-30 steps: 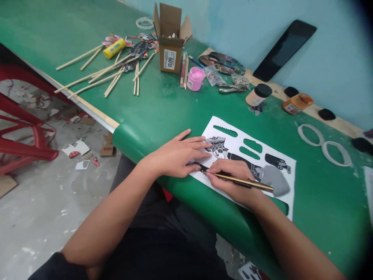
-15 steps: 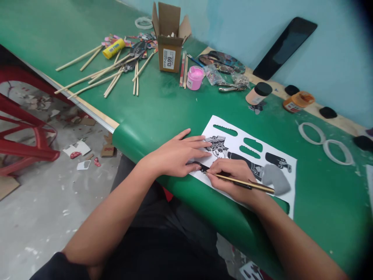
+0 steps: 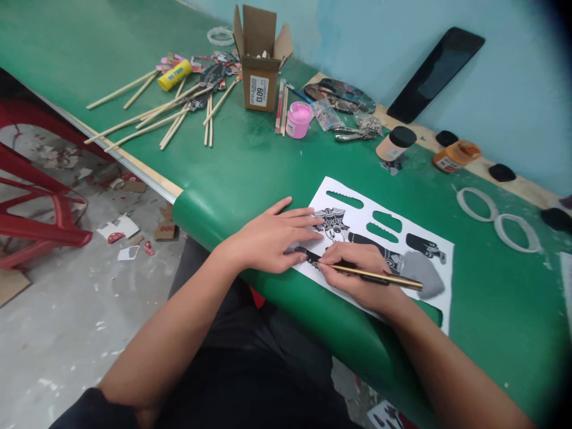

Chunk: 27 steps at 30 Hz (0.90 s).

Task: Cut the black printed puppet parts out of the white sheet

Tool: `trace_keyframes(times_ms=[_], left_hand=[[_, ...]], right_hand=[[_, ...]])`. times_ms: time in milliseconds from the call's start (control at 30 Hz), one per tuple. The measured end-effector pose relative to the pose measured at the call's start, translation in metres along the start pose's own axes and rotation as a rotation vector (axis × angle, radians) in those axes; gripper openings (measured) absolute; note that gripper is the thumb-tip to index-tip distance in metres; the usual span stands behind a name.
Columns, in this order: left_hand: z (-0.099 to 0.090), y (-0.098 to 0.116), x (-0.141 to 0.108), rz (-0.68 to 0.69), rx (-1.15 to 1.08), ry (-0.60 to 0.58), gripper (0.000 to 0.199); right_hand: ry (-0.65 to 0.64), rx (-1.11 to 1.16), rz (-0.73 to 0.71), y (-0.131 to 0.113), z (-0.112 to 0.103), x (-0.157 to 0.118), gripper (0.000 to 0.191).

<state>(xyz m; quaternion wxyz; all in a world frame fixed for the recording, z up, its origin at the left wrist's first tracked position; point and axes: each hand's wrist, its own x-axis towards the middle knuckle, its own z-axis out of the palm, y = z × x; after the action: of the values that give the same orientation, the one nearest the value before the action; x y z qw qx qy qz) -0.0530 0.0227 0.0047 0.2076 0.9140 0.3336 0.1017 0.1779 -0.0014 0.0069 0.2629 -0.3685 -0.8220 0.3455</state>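
Observation:
A white sheet printed with black-and-white figure parts lies at the near edge of the green table, with several shapes cut out of it. My left hand rests flat on its left side, fingers spread, beside a printed head with a patterned hat. Pinched in my right hand is a slim gold-and-black pen. Its front end meets a black printed strip close to my left thumb; the exact tip is hard to make out. A grey blurred patch shows on the sheet by my right wrist.
Stick puppets and a yellow tube lie far left. An open cardboard box, pink paint jar, pliers, peach jar and orange jar line the back. White rings lie right; a red stool stands left.
The rear end of the pen has swung up slightly and a little to the right. My left hand and the sheet stay almost where they were.

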Motion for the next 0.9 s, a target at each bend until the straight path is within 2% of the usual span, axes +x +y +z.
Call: trace_keyframes(times_ms=[233,667,900], left_hand=[[0.0008,0.0003,-0.0012,-0.005,0.001,0.015,0.048],[0.0003,0.0032,-0.0004,-0.019,0.01,0.015,0.048],[0.0003,0.0053,0.0014,-0.03,0.017,0.01,0.05]], right_hand=[[-0.006,-0.008,-0.019,-0.0012,0.0014,0.0013,0.011],[0.009,0.007,0.043,-0.0017,-0.0001,0.001,0.011],[-0.012,-0.001,0.011,-0.0027,-0.0009,0.0007,0.009]])
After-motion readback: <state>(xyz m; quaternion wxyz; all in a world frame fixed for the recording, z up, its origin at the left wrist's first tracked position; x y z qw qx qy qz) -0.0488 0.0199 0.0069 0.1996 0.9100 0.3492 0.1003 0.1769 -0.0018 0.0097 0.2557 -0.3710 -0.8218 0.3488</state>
